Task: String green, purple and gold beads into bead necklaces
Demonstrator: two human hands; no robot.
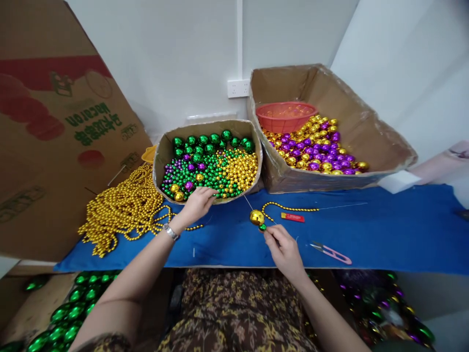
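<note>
My right hand (283, 248) pinches a small shiny green bead (263, 227) on a string. Against that bead sits a large gold bead (257, 217), with a thin straight length of string or needle running up from it toward the bead box. From beside these a strand of small gold beads (291, 208) curls away to the right and ends in bare thread. My left hand (201, 201) is over the front rim of the cardboard box of mixed beads (259, 166). Its fingers are drawn together above green and gold beads; whether they hold one is hidden.
A heap of gold bead strands (124, 208) lies left on the blue cloth (234, 247). A red lighter (293, 217) and pink thread snips (331, 253) lie right. Behind stands a larger carton (340, 183) with gold and purple beads and a red basket (286, 120). A tall carton (54, 146) rises left.
</note>
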